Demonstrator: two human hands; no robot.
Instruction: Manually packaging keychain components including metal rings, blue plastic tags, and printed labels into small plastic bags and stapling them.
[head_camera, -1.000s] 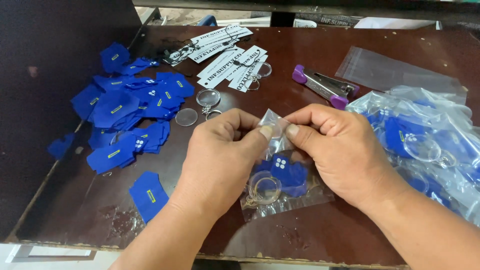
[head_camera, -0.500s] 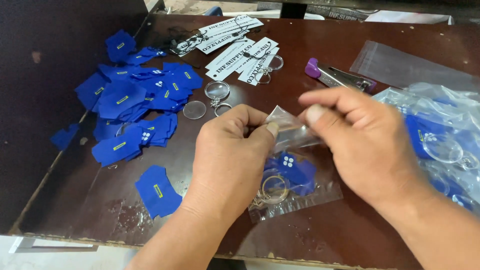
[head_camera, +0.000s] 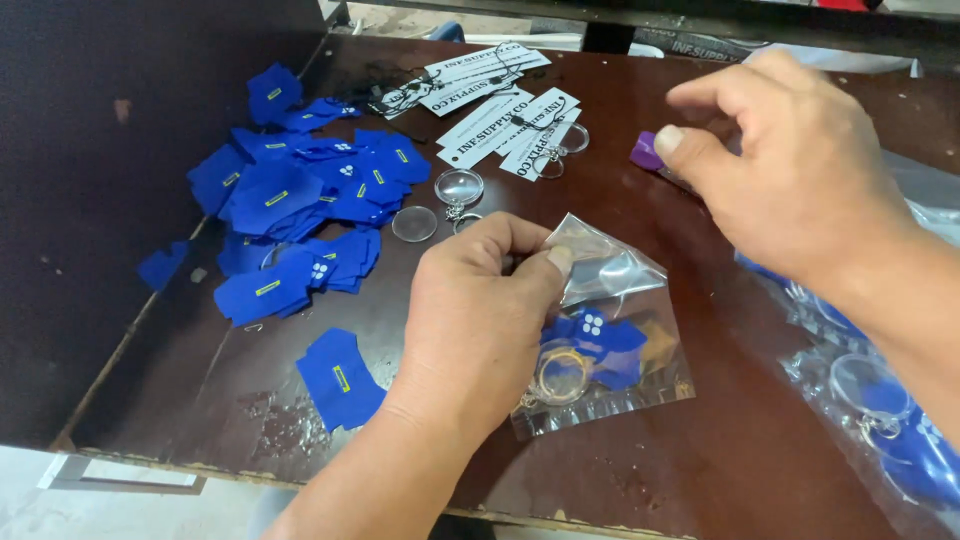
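Left hand (head_camera: 480, 310) pinches top edge of clear plastic bag (head_camera: 610, 340), thumb and fingers clamped on it; bag lies on dark brown table (head_camera: 700, 440), holding blue fabric shirt cutout and metal key ring, partly hidden behind hand. Right hand (head_camera: 790, 170) hovers above, fingers loosely apart, holding nothing, covering most of purple tool (head_camera: 647, 150). Packed bags (head_camera: 880, 400) cut off at right edge. Blue shirt cutouts (head_camera: 300, 200) piled left; white tags (head_camera: 490, 110) behind. Dark wall left.

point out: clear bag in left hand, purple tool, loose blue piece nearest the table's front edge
clear bag (head_camera: 640, 395), head view, on the flat lower part of the plastic.
purple tool (head_camera: 647, 151), head view, on its visible purple end.
loose blue piece (head_camera: 340, 378), head view, on its middle.
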